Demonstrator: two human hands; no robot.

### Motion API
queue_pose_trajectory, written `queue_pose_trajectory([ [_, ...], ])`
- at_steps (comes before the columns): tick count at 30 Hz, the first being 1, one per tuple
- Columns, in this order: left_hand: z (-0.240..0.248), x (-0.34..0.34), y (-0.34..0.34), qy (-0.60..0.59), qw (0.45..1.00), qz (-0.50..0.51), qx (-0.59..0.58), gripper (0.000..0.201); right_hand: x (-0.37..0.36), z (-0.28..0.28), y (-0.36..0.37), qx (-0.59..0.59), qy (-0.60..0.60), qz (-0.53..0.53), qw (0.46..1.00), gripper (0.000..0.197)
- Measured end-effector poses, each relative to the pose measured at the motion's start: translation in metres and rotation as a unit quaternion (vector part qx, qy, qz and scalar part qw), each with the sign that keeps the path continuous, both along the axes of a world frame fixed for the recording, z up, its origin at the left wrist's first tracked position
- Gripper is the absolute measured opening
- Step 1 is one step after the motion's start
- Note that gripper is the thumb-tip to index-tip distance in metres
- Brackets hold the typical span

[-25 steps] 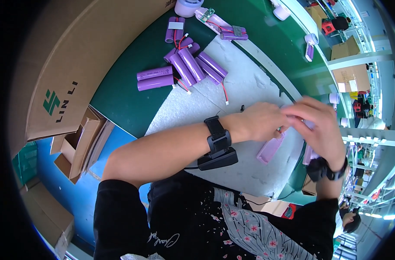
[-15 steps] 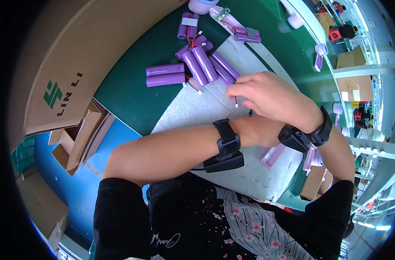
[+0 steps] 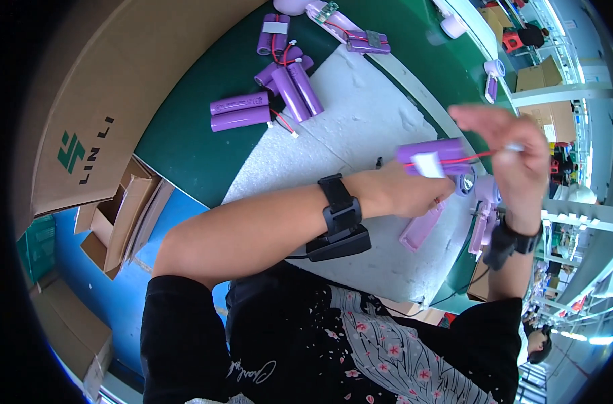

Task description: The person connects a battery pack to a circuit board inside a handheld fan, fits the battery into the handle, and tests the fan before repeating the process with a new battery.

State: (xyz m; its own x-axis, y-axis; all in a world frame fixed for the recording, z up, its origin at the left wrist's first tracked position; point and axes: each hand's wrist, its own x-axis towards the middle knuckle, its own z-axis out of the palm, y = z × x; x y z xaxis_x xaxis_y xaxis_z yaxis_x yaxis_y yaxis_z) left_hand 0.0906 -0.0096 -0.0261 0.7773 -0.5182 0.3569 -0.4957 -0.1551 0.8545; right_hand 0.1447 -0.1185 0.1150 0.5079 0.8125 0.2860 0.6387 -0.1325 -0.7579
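Observation:
A purple two-cell battery pack [image 3: 411,149] with a white label is in front of my left hand, blurred by motion. Its red wire stretches right to my right hand [image 3: 522,151], which pinches the wire near a small white plug [image 3: 514,147]; the index finger sticks out. My left hand [image 3: 411,192] is closed low over the white foam sheet, its fingers partly behind the pack. What it grips is hidden. A long pink-purple casing [image 3: 421,229] shows just below its fingers, and a round lens-like part [image 3: 465,182] sits beside them.
More purple battery packs [image 3: 239,111] with wires lie on the foam sheet [image 3: 320,161] and green tabletop [image 3: 185,135]. An opened casing with a circuit board [image 3: 327,11] is at the far edge. A large cardboard box [image 3: 118,74] borders the left. Purple-white devices [image 3: 491,77] stand right.
My right hand has moved right, away from the pile. One battery pack has left the pile and is over my left hand, its wire in my right fingers.

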Motion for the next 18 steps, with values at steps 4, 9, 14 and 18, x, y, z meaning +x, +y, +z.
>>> queue_pose_trajectory([
  [4,0.006,0.009,0.005,-0.045,0.997,-0.027,0.060,0.011,-0.043,0.003,-0.044,0.222,0.170,-0.125,0.952,0.020],
  [9,0.017,0.007,0.018,-0.015,0.996,-0.047,0.073,0.013,-0.077,-0.024,-0.074,0.280,0.385,-0.304,0.825,0.019],
  [14,0.023,0.007,0.023,0.024,0.993,-0.077,0.082,0.017,-0.091,-0.074,-0.091,0.161,0.326,-0.372,0.854,0.011],
  [18,0.028,0.009,0.027,0.045,0.992,-0.094,0.075,0.018,-0.097,-0.095,-0.087,0.130,0.228,-0.425,0.866,0.009],
])
